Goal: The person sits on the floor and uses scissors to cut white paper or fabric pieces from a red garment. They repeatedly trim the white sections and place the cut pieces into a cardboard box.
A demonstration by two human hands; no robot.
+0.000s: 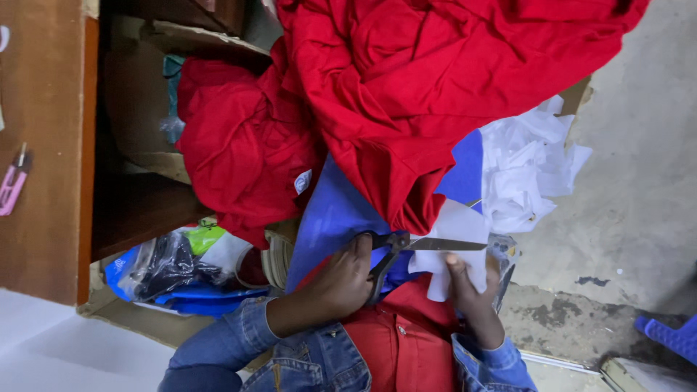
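Note:
My left hand (335, 282) grips the black handles of a pair of scissors (425, 245), whose blades point right and lie across a small white piece of fabric (459, 226). My right hand (472, 297) pinches that white piece from below, thumb on its front. Both arms wear denim sleeves. Under the hands lies blue fabric (330, 214), and a red garment (403, 341) covers my lap. A large heap of red cloth (406, 87) hangs above and behind the hands.
White fabric scraps (524, 167) are piled to the right on the grey concrete floor (639, 181). A wooden cabinet (43, 145) with a pink thread clipper (13, 181) stands at left. Plastic bags (174, 265) sit under it. A blue object (671, 335) lies at bottom right.

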